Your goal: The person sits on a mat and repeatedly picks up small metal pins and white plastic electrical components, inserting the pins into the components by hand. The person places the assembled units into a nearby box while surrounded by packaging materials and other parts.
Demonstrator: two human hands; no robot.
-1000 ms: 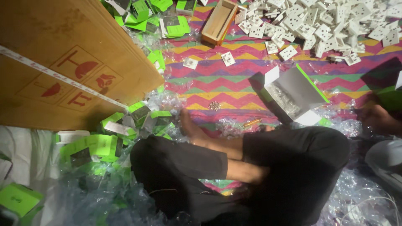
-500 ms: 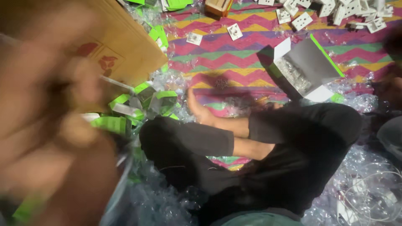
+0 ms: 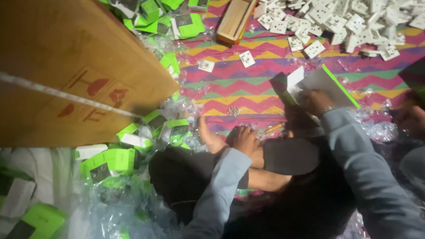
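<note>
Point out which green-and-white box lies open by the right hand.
The flat box on the zigzag mat, under the right hand: its flaps are spread open, unlike the closed ones heaped beside the cardboard carton.

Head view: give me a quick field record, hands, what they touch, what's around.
view: head camera, looking down at a seated person's crossed legs
left hand: resting by the bare foot, holding nothing visible
right hand: on an open grey box with green edge
floor: zigzag mat, multicoloured
left side: large cardboard carton; green and white small boxes amid clear plastic wrap
top right: heap of white socket plates
top centre: small wooden tray
</note>
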